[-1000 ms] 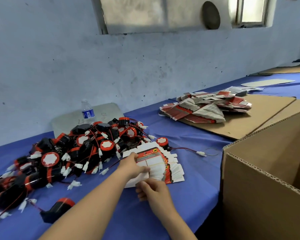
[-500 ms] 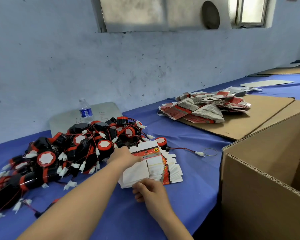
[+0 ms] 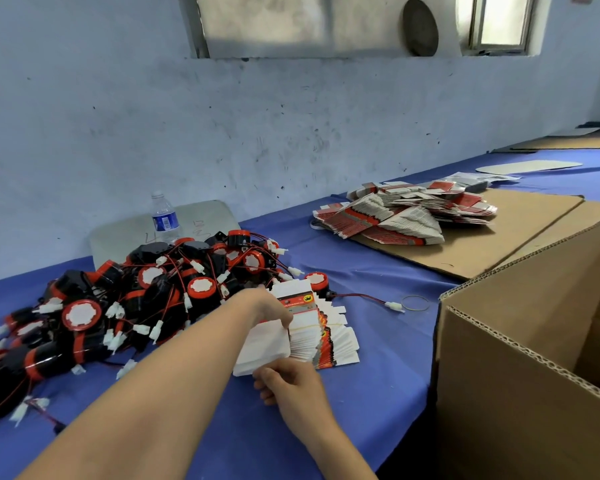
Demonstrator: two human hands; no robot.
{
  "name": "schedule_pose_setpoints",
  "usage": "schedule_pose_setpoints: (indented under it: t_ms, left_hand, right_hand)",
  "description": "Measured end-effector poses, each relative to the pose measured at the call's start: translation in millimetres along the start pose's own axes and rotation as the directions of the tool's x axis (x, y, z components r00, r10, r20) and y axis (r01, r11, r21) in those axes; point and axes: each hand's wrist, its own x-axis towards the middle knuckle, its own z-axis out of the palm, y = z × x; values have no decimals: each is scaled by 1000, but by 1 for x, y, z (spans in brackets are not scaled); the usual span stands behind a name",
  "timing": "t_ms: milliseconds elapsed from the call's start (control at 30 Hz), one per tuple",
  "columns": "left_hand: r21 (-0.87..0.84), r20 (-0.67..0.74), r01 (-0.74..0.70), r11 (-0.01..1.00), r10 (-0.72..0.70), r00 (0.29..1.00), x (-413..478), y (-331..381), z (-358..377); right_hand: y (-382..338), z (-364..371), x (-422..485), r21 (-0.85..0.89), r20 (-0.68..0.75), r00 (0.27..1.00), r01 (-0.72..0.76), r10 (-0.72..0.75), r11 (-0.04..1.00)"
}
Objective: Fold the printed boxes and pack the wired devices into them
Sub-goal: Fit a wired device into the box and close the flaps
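Observation:
A fanned bundle of flat red-and-white printed boxes (image 3: pixel 321 332) lies on the blue table in front of me, with a rubber band round it. My left hand (image 3: pixel 267 308) grips the top flat box (image 3: pixel 267 344) of the bundle at its upper edge. My right hand (image 3: pixel 286 381) pinches the same box at its near edge. A large heap of black-and-red wired devices (image 3: pixel 146 299) with white plugs lies to the left. One device (image 3: pixel 317 280) sits just behind the bundle, its red wire trailing right.
A big open cardboard carton (image 3: pixel 534 358) stands at the right table edge. More flat printed boxes (image 3: pixel 402 216) are piled on a cardboard sheet (image 3: pixel 499 233) at the back right. A water bottle (image 3: pixel 163 216) stands by the wall. A rubber band (image 3: pixel 415 303) lies near the carton.
My left hand has slid from the bundle's middle to the top box's upper edge, and the white top box has lifted away from the stack. My right hand stayed at the near edge.

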Motion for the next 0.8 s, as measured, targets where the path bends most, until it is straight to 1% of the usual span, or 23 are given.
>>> schedule_pose_setpoints:
  t_ms: [33,100,167,233,300,367,400,467,500,567,633,667,733,800]
  left_hand:
    - [-2,-26,0,1000,0,1000,2,1,-1]
    - [20,-136,-10,1000,13,991,5,-1,-4]
    - [15,-205,-4,1000,7,979,6,-4,-5]
    - [-28,-235,-85,996,76,969,10,-5,-4]
    - [-32,-196,-177,984,168,966,10,-3,0]
    - [-2,-84,-241,970,240,967,9,2,8]
    - [-18,-47,-252,968,250,967,11,6,13]
    - [-99,-55,-215,972,210,976,19,17,22]
    - [-101,-79,-172,980,165,983,22,23,26]
    - [-30,-122,-43,999,39,992,26,34,32]
    - [-49,-151,68,996,-75,986,26,42,35]
    - [-72,-164,97,993,-107,981,28,44,36]
    - [-129,-200,108,986,-133,971,31,48,34]
    - [-166,-246,68,984,-108,963,38,45,28]
  right_hand:
    - [0,0,-1,1,2,1000,0,0,1000]
    - [0,0,0,13,9,1000,-4,4,1000]
    - [0,-1,0,17,11,1000,-11,11,1000]
    - [0,0,1,20,10,1000,-11,11,1000]
    - [0,1,1,17,9,1000,-7,7,1000]
    - [1,2,1,7,8,1000,6,-6,1000]
    - [1,3,0,-5,10,1000,11,-11,1000]
    - [1,3,0,-21,20,1000,12,-11,1000]
    - [1,3,-1,-19,26,1000,8,-8,1000]
    - [1,1,-2,-5,41,999,6,-6,1000]
    - [1,-1,-4,2,53,999,1,-1,1000]
    - [1,-1,-4,-11,60,998,0,0,1000]
    - [0,-2,-4,-36,76,997,12,-9,999]
    - [-1,-3,-4,-38,79,997,20,-17,999]
